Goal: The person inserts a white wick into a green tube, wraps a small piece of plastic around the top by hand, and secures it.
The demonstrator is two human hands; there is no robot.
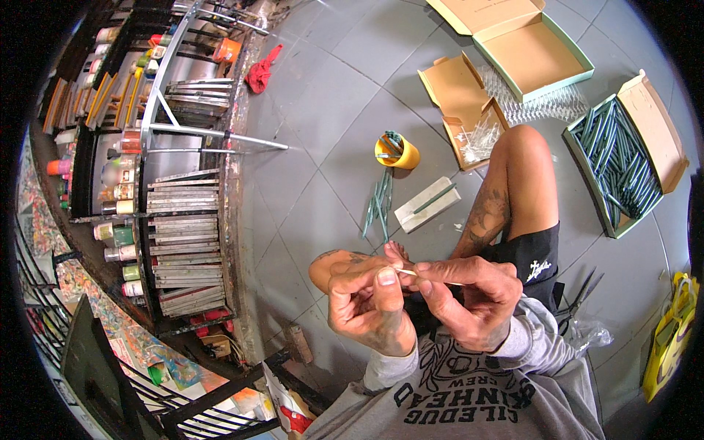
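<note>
In front of my chest, both hands meet over a thin pale wooden-looking stick (408,272). My right hand (477,293) pinches it between thumb and fingers, and its tail end pokes out beyond them. My left hand (374,304) is closed in a pinch at the stick's other tip; whatever small thing sits between those fingertips is too small to name. Ahead on the floor lies a white block-like box (411,217) with a dark green pen-like stick (435,199) on top. Beside it are several loose green sticks (378,204) and a yellow cup (405,155) holding more.
An open carton (616,220) full of dark green sticks stands at right. A smaller carton (458,150) holds clear plastic pieces, near an opened flat carton (587,70). Scissors (583,293) and a yellow bag (671,330) lie right; a paint-jar rack (150,220) stands left.
</note>
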